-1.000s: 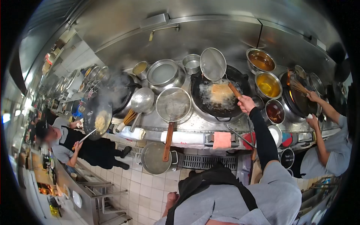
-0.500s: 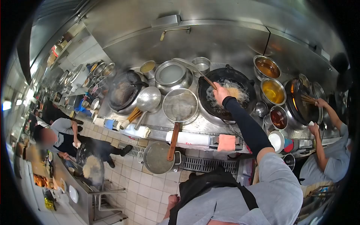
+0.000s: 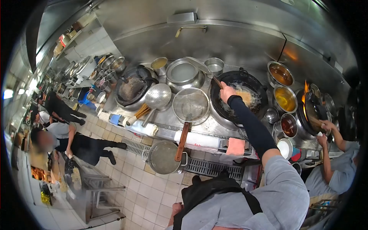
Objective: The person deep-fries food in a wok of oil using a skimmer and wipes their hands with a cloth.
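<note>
My right hand point(image 3: 227, 93) is closed round the wooden handle of a long metal utensil point(image 3: 202, 67), held above the left side of a black wok point(image 3: 229, 110). Hot liquid bubbles in the wok around pale golden food point(image 3: 245, 97). The utensil's flat end reaches up over a steel pot point(image 3: 181, 73). My left hand point(image 3: 177, 207) hangs low beside the black apron, its fingers curled; what it holds, if anything, is hidden. A round mesh strainer point(image 3: 191, 104) with a wooden handle rests left of the wok, and a perforated ladle point(image 3: 158, 96) lies further left.
Bowls of yellow point(image 3: 285, 99) and red point(image 3: 288, 125) liquid stand right of the wok. A co-worker's hands point(image 3: 326, 130) are at a flaming wok point(image 3: 312, 110). Another co-worker point(image 3: 63, 132) tilts a wok at left. A pot point(image 3: 162, 157) sits below the counter edge.
The view has shifted, so the counter appears further right. My right hand has moved slightly with the utensil. The left co-worker's wok is lower and more tilted, and flames rise higher at the right wok.
</note>
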Available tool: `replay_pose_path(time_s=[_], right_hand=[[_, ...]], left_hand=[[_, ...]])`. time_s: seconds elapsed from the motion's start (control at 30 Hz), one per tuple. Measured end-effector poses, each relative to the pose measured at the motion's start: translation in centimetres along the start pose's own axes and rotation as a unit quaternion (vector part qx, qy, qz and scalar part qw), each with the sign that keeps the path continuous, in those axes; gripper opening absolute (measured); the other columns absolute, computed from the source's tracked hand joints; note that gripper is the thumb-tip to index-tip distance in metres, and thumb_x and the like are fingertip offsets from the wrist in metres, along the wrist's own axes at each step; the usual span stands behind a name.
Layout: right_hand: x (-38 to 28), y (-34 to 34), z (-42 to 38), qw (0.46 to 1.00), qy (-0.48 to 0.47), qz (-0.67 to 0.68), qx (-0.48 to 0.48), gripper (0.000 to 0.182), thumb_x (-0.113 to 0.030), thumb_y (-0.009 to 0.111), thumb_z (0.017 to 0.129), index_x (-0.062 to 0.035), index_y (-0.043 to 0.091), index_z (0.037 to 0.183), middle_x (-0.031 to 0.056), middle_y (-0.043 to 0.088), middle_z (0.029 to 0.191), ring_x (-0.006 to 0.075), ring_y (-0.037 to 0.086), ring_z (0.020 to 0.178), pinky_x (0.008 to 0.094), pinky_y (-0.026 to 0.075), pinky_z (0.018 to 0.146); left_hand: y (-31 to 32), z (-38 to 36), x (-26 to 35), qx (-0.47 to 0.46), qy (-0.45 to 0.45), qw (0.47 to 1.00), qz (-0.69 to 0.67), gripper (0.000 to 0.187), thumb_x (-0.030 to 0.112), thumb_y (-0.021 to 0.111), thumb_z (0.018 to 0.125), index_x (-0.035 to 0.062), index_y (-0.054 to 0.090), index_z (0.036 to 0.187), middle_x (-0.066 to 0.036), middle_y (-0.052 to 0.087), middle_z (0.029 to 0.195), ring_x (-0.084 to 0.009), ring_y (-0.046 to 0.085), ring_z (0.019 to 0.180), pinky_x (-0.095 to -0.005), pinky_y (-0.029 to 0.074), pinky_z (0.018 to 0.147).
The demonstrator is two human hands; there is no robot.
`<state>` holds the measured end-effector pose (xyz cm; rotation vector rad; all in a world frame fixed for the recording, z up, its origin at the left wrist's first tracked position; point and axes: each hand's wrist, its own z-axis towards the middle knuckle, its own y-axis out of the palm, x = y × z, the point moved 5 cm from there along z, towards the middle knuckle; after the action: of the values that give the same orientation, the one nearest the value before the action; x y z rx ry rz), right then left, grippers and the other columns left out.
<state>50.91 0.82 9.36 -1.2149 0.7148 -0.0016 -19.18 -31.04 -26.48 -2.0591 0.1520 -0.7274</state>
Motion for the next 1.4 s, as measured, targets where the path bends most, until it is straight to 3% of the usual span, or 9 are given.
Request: replay_pose_path(time_s=[0.5,0.6,0.63,0.7,0.9,1.0,1.07,1.1,1.4], right_hand=[[8.4,-10.4,-18.4,0.998,0.034,-0.005,0.058,0.057,-0.013,0.048,0.088,-0.0119,0.031,0.142,0.0274,0.062,0.079,0.0449,0.059,0.075,0.0511,0.045,0.068],[9.2,-10.2,-18.5,0.997,0.031,-0.001,0.072,0.056,-0.014,0.049,0.088,-0.0113,0.031,0.142,0.0271,0.062,0.078,0.0444,0.059,0.074,0.0506,0.045,0.067],[9.2,-10.1,-18.4,0.997,0.035,0.011,0.072,0.056,-0.014,0.048,0.088,-0.0111,0.032,0.141,0.0271,0.062,0.078,0.0443,0.059,0.074,0.0506,0.045,0.067],[8.7,-10.0,-18.0,0.996,0.040,0.037,0.069,0.055,-0.014,0.048,0.088,-0.0105,0.033,0.140,0.0271,0.062,0.078,0.0441,0.059,0.075,0.0506,0.045,0.068],[6.0,-8.4,-14.4,0.999,0.009,0.017,0.041,0.050,-0.014,0.049,0.086,-0.0082,0.041,0.134,0.0279,0.062,0.081,0.0446,0.059,0.077,0.0498,0.046,0.071],[5.7,-7.5,-12.8,0.997,-0.029,0.064,0.039,0.050,-0.014,0.049,0.086,-0.0116,0.042,0.135,0.0285,0.061,0.097,0.0429,0.059,0.091,0.0469,0.046,0.081],[4.3,-7.3,-12.2,0.998,-0.014,0.048,0.027,0.051,-0.015,0.049,0.086,-0.0128,0.042,0.136,0.0282,0.062,0.095,0.0435,0.059,0.088,0.0478,0.046,0.080],[3.1,-8.1,-12.4,1.000,0.002,0.020,0.020,0.051,-0.015,0.048,0.086,-0.0138,0.042,0.136,0.0278,0.062,0.096,0.0437,0.059,0.088,0.0470,0.046,0.081],[6.3,-6.6,-11.0,0.989,-0.031,0.144,0.028,0.054,-0.015,0.048,0.087,-0.0142,0.037,0.139,0.0271,0.063,0.096,0.0437,0.060,0.087,0.0465,0.047,0.079]], left_hand=[[0.8,8.2,-4.5,-0.159,-0.023,0.981,0.108,0.023,0.032,0.061,0.076,0.0095,0.065,0.081,-0.010,0.067,0.076,-0.0280,0.065,0.072,-0.0357,0.053,0.068],[-2.2,11.3,-4.9,-0.116,-0.036,0.988,-0.090,0.016,0.022,0.059,0.081,0.0077,0.062,0.086,-0.012,0.065,0.073,-0.0249,0.064,0.063,-0.0343,0.053,0.058],[-2.7,11.7,-5.6,-0.082,-0.149,0.951,-0.258,0.014,0.019,0.058,0.083,0.0064,0.061,0.088,-0.012,0.064,0.073,-0.0241,0.063,0.061,-0.0336,0.052,0.054],[-4.5,12.3,-4.2,-0.005,-0.350,0.754,-0.555,0.011,0.013,0.055,0.086,0.0039,0.058,0.091,-0.012,0.062,0.073,-0.0226,0.061,0.058,-0.0322,0.049,0.047],[-5.3,11.8,-2.2,-0.016,-0.353,0.742,-0.570,0.011,0.011,0.052,0.089,0.0003,0.056,0.090,-0.014,0.058,0.068,-0.0241,0.060,0.055,-0.0328,0.047,0.043],[-6.2,8.3,1.6,-0.088,-0.342,0.809,-0.470,0.012,0.012,0.052,0.089,0.0040,0.059,0.082,-0.010,0.058,0.064,-0.0225,0.060,0.056,-0.0343,0.048,0.046],[-0.5,8.0,-2.1,-0.116,0.029,0.989,-0.083,0.016,0.019,0.057,0.083,0.0072,0.059,0.072,-0.006,0.061,0.064,-0.0216,0.061,0.057,-0.0366,0.049,0.052],[1.6,7.1,-3.3,-0.020,0.175,0.980,0.093,0.019,0.022,0.060,0.081,0.0089,0.060,0.067,-0.003,0.063,0.065,-0.0212,0.061,0.057,-0.0378,0.049,0.055],[4.6,4.6,-3.7,-0.083,0.004,0.992,0.091,0.021,0.025,0.060,0.080,0.0071,0.062,0.069,-0.007,0.062,0.064,-0.0236,0.063,0.059,-0.0382,0.049,0.054]])
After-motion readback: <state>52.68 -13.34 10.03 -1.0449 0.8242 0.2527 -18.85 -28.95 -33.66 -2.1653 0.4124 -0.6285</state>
